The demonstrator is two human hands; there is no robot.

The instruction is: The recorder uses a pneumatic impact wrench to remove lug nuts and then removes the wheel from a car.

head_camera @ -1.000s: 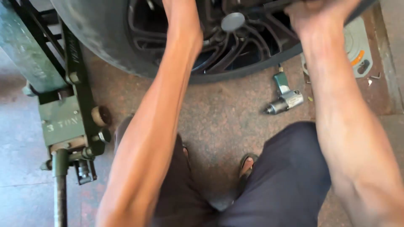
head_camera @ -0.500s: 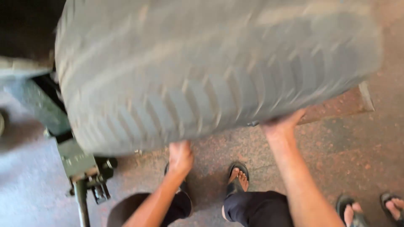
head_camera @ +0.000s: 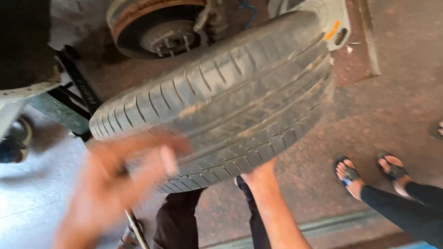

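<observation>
Head view, looking down. Our right hand [head_camera: 260,174] sits under the lower edge of the tyre [head_camera: 217,106], palm pressed against the tread, bearing it; the fingers are hidden behind the rubber, so we cannot tell how far they curl. Our left hand [head_camera: 120,184] is up close to the camera, blurred, fingers spread wide and holding nothing, in front of the tyre's left end. The tyre is off the hub, tilted, tread towards us, held above the reddish floor [head_camera: 392,106]. Behind it, top centre, the bare brake disc [head_camera: 157,27] with studs showing. Left, a dark green jack [head_camera: 64,108] runs under the car body. Our dark trousers [head_camera: 177,216] below. At right, another person's feet in sandals [head_camera: 369,173], well apart from the tyre.
</observation>
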